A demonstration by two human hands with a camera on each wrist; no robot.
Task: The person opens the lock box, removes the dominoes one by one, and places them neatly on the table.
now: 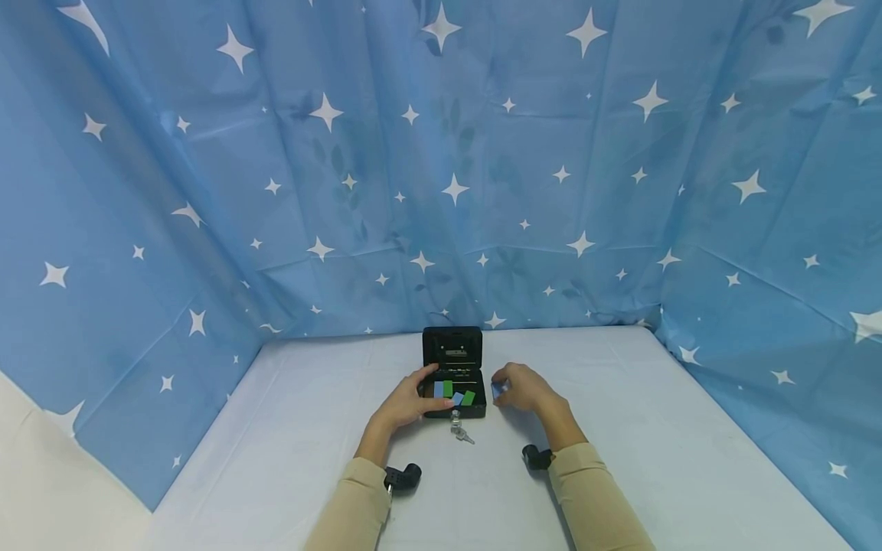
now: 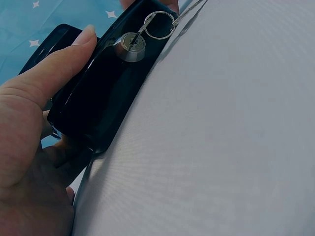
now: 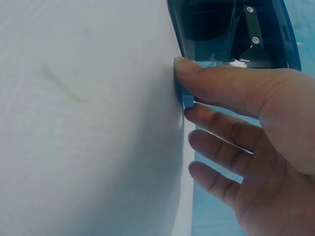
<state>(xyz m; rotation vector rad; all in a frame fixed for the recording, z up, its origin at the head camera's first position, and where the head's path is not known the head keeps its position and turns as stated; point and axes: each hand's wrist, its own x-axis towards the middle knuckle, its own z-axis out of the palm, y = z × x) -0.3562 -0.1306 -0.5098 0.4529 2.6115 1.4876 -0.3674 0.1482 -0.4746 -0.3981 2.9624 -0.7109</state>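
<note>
Four blocks [image 1: 458, 399], two blue and two green, lie inside an open black box [image 1: 472, 412] as a person's right hand [image 1: 521, 388] pinches another blue block [image 3: 188, 101] between thumb and fingers, just to the box's right. The left hand [image 1: 405, 402] grips the box's left side, thumb laid along the front rim near a lock [image 2: 132, 44] holding a key ring [image 2: 159, 25]. Both forearms reach forward from the box's near side.
</note>
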